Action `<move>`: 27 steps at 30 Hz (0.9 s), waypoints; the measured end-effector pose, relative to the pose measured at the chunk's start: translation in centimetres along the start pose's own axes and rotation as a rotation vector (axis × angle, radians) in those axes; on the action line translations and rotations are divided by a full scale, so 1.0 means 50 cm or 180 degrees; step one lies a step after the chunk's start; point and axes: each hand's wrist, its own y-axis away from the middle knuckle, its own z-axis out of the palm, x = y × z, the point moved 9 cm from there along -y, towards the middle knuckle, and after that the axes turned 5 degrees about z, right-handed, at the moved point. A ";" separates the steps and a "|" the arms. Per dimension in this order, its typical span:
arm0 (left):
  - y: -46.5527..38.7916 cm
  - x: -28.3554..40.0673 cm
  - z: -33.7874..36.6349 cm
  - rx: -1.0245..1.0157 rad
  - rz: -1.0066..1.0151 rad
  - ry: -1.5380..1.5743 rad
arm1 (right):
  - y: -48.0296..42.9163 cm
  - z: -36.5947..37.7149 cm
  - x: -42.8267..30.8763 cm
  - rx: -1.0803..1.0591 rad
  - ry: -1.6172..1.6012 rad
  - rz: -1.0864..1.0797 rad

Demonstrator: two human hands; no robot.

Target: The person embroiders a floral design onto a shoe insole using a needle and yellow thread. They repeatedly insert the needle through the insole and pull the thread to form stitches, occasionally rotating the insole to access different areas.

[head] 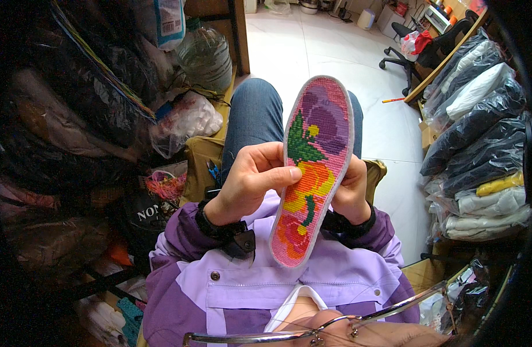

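An embroidered shoe insole (319, 169) is held up in front of my chest, its toe end tilted away to the upper right. Purple, orange and pink flowers with green leaves cover its pink stitched face, and a pale edging runs around it. My left hand (258, 178) pinches the left edge at mid-length, with the thumb on the stitched face and the fingers mostly behind. At the right edge my right hand (353, 191) grips from behind; most of its fingers are hidden by the insole. My jeans-covered knees (255, 112) are beyond it.
Plastic-wrapped garments (474, 147) are stacked on a shelf at right. To the left are a large clear plastic bottle (205, 56), bagged goods, tangled pink yarn (166, 184) and blue-handled snips (213, 169). A wheeled office chair (439, 47) stands on the tiled floor beyond.
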 end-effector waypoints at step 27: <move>0.000 -0.020 -0.006 -0.0002 -0.0244 0.0072 | 0.004 0.000 0.007 0.0074 -0.0132 -0.0174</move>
